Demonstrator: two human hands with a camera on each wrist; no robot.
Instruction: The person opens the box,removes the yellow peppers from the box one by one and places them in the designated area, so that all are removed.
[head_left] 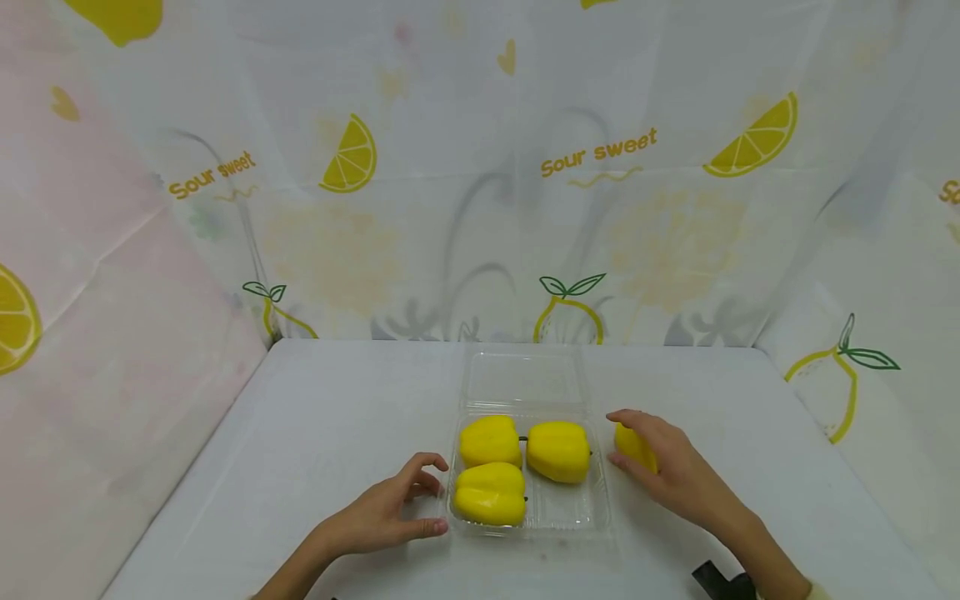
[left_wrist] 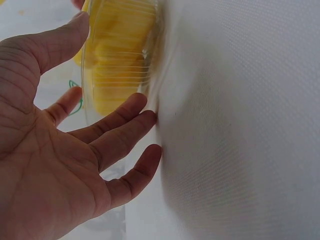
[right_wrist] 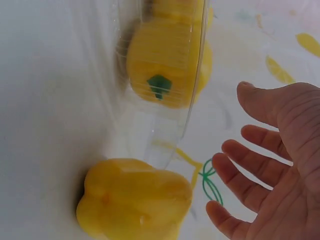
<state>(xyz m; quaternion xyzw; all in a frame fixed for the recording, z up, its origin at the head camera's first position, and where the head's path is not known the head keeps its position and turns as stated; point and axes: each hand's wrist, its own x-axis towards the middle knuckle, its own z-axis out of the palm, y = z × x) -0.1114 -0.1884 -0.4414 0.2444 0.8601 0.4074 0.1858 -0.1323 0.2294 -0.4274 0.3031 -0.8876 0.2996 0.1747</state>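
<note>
A clear plastic clamshell box (head_left: pixel 566 512) stands on the table, with three yellow bell peppers inside: one at back left (head_left: pixel 490 442), one at back right (head_left: pixel 558 452) and one at front left (head_left: pixel 491 494). My left hand (head_left: pixel 386 512) is at the box's left side, fingers loosely bent and thumb apart; in the left wrist view its thumb and fingers are close to the box wall (left_wrist: pixel 86 75), and contact is unclear. Outside the box on the right lies another yellow bell pepper (right_wrist: pixel 135 200). Over it hovers my right hand (head_left: pixel 678 467), fingers spread and apart from it in the right wrist view.
The box's transparent lid (head_left: pixel 522 375) is folded back flat behind it. A white table (head_left: pixel 337 392) surrounds the box, and a lemon-printed curtain (head_left: pixel 450 208) hangs at the back and sides. A black object (head_left: pixel 723 582) shows near the right wrist.
</note>
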